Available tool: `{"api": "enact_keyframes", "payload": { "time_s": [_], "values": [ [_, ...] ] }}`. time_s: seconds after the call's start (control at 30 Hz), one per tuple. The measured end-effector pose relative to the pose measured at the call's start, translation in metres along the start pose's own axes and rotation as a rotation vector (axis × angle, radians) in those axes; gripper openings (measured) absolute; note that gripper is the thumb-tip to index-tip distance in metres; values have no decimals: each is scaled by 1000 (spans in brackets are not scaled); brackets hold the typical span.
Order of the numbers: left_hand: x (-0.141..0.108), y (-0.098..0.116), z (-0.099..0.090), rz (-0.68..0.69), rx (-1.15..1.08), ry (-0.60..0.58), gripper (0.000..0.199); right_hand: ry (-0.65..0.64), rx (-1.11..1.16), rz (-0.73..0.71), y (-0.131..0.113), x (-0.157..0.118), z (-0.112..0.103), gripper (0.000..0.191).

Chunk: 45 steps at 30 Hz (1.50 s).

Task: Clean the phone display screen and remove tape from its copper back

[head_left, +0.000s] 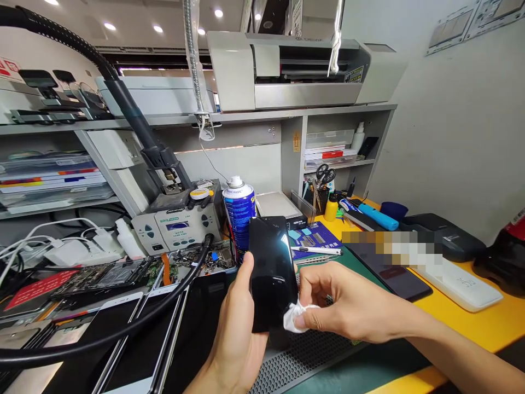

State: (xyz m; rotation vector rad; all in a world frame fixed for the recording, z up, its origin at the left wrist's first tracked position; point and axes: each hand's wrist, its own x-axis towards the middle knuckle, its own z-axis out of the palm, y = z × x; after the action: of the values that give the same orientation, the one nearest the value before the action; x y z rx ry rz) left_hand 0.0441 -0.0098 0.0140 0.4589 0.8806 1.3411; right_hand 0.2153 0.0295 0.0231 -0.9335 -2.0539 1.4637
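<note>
A black glossy phone (271,273) is held upright and slightly tilted in my left hand (237,328), with the thumb along its left edge and the other fingers mostly hidden behind it. My right hand (340,303) pinches a crumpled white wipe (294,317) between thumb and index finger. The wipe touches or lies very near the phone's lower right edge. Light reflects off the phone's dark surface.
Behind the phone stand a blue spray can (239,210) and a grey soldering station (178,224). Phones and circuit boards (102,279) lie left, under a thick black hose. To the right are a dark phone (394,273) and a white power bank (463,282).
</note>
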Motion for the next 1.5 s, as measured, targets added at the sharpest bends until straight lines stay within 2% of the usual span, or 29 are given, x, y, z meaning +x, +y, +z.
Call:
{"api": "enact_keyframes", "payload": {
  "time_s": [0.2,0.3,0.4,0.5,0.6,0.77,0.87,0.97,1.03,1.17,1.3,1.37,1.5],
  "values": [
    [0,-1,0,-13,-8,-70,47,184,91,-86,5,8,-7,29],
    [-2,0,3,-52,-4,-92,47,209,174,-112,7,12,-11,31],
    [-4,1,6,-107,49,-102,54,244,218,-125,8,14,-13,32],
    [-8,3,8,-134,155,-106,65,330,206,-158,6,16,-16,32],
    [-11,4,10,-131,215,-117,67,414,194,-188,2,16,-20,32],
    [-9,3,10,-207,236,-253,75,597,207,-220,0,18,-33,37],
    [-6,2,9,-265,238,-276,79,668,226,-230,1,18,-39,40],
    [-7,2,11,-265,238,-261,78,665,212,-222,2,18,-42,40],
    [-9,2,13,-236,236,-243,75,615,188,-205,2,16,-41,38],
    [-10,0,14,-188,209,-182,67,416,137,-160,2,14,-29,36],
    [-4,-2,8,-163,148,-221,64,255,92,-99,5,13,-12,34],
    [-1,-2,6,-175,129,-224,64,297,66,-97,8,15,-8,35],
    [1,-3,6,-265,159,-201,70,593,15,-154,12,22,-16,58]
  ]
}}
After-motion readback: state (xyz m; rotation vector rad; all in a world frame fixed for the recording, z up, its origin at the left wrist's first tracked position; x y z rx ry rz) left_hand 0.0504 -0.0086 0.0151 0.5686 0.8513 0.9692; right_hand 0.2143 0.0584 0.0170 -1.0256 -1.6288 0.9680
